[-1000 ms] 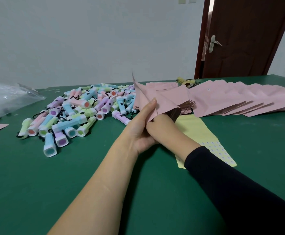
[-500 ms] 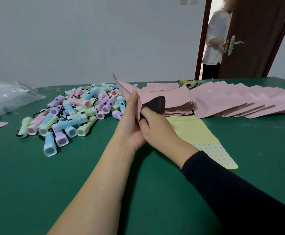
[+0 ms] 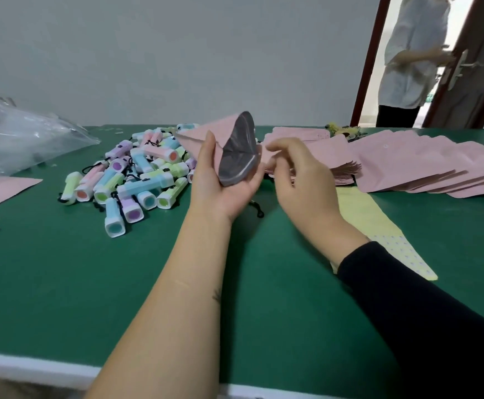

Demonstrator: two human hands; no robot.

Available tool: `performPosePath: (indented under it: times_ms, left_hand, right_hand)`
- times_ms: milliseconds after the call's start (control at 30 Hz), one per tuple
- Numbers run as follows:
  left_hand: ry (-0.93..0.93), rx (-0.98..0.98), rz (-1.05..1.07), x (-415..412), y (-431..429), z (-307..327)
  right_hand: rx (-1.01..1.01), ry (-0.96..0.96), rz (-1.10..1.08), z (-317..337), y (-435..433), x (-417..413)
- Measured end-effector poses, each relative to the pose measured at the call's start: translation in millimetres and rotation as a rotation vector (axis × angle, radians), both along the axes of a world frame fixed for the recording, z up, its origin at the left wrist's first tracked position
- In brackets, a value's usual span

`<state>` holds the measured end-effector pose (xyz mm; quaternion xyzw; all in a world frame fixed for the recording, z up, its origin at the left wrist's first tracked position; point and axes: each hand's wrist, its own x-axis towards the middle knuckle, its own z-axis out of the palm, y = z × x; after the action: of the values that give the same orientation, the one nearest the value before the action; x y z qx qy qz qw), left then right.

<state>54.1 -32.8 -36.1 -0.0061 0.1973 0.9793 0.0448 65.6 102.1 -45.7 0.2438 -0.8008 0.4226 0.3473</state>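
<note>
Above mid-table, the left hand [image 3: 220,187] squeezes a pink foil pouch [image 3: 204,138], its grey-lined mouth bowed open; the right hand [image 3: 302,180] at three o'clock curls loosely, empty. A slackened squeeze could shut the mouth against the pastel plastic torches [image 3: 137,174] at ten o'clock.

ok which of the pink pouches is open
The pouch in the left hand: its mouth gapes and shows a grey lining. The other pouches lie flat in stacks on the table.

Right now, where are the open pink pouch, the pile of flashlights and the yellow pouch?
pink pouch [image 3: 236,152], head view, grey lining inside mouth.
flashlights [image 3: 145,184], head view, blue one mid-pile.
yellow pouch [image 3: 361,211], head view, bare yellow middle.
</note>
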Motion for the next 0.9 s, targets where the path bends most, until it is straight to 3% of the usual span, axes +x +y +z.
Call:
performPosePath:
  times_ms: [100, 200, 300, 467, 700, 800, 900]
  left_hand:
    - [-0.005, 0.047, 0.034, 4, -10, 3]
    - [-0.008, 0.074, 0.010, 8, -9, 6]
    - [-0.002, 0.111, -0.013, 10, -6, 10]
    - [-0.014, 0.158, 0.001, 12, -4, 12]
    - [-0.007, 0.164, 0.020, 8, -5, 9]
    - [-0.003, 0.152, 0.020, 7, -2, 8]
    - [0.009, 0.130, 0.009, 8, 0, 7]
  right_hand:
    - [0.031, -0.238, -0.093, -3, 2, -23]
    - [0.336, -0.472, -0.101, -16, -6, -40]
    - [0.568, -0.575, -0.053, -22, -24, -44]
    - [0.785, -0.531, -0.116, -27, -48, -49]
    - [0.782, -0.315, -0.355, -10, -31, -51]
    - [0.750, -0.385, -0.234, -10, -32, -49]
    - [0.899, -0.477, -0.065, -19, -42, -44]
